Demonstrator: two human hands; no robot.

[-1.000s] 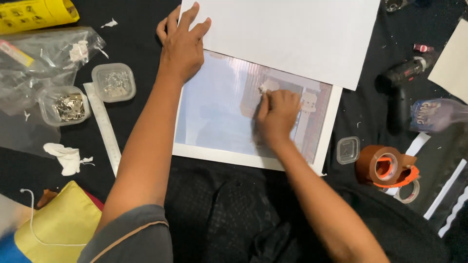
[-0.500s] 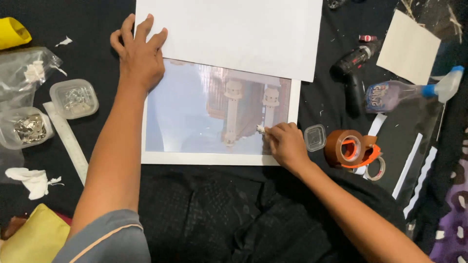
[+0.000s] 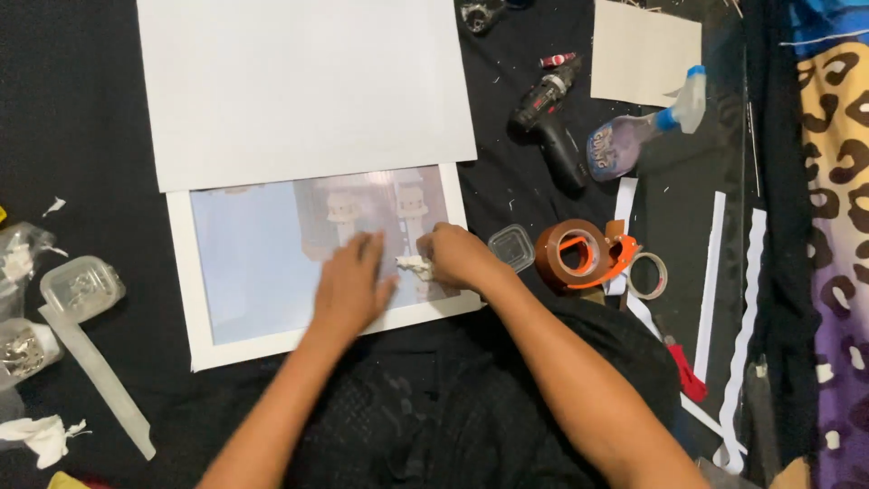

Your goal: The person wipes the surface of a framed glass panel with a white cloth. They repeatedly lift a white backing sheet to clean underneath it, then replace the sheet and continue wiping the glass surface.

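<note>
The right hand (image 3: 462, 258) is closed around a small crumpled white wad (image 3: 415, 265), probably tissue or cloth though the blur makes the material hard to judge, and presses it against the glossy surface of a white-bordered rectangular picture panel (image 3: 262, 263) that lies flat on the black cloth-covered floor (image 3: 81, 136). The left hand (image 3: 348, 290) rests just beside it with fingers spread and flat on the panel, holding nothing, placed as if to pin the sheet so it does not slide under the rubbing. A large plain white board (image 3: 299, 81) lies above, its lower edge overlapping the panel's top edge, so the upper strip of the picture is covered. The wad sits near the panel's lower right quarter, close to the right border; most of the pale blue area to the left is uncovered and open to reach. Just off the right edge stand a small clear plastic container (image 3: 512, 247) and a brown roll of packing tape in an orange dispenser (image 3: 579, 256), leaving little slack there. Farther up lie a black cordless drill (image 3: 552, 127) and a clear spray bottle with a blue nozzle (image 3: 643, 127), well apart from the hands.
</note>
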